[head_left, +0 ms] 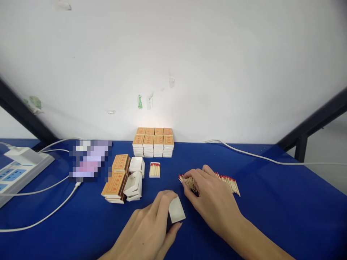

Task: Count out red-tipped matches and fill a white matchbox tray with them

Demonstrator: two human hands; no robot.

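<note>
My left hand [151, 224] grips a white matchbox tray [177, 209] between thumb and fingers, low in the middle of the view. To its right, my right hand [213, 198] is bent over a row of loose red-headed matches [230, 183]. Its thumb and fingers close around a bunch of matches [189, 182] at the row's left end; the palm hides the middle of the row. A small tray filled with matches [154, 170] lies flat beyond my hands.
Orange matchboxes [153, 140] are stacked against the wall. More matchboxes [115, 184] and several empty white trays [133, 186] stand left of centre. At the left lie a blurred-out phone-like object [90, 159], a power strip [16, 173] and white cables [54, 218].
</note>
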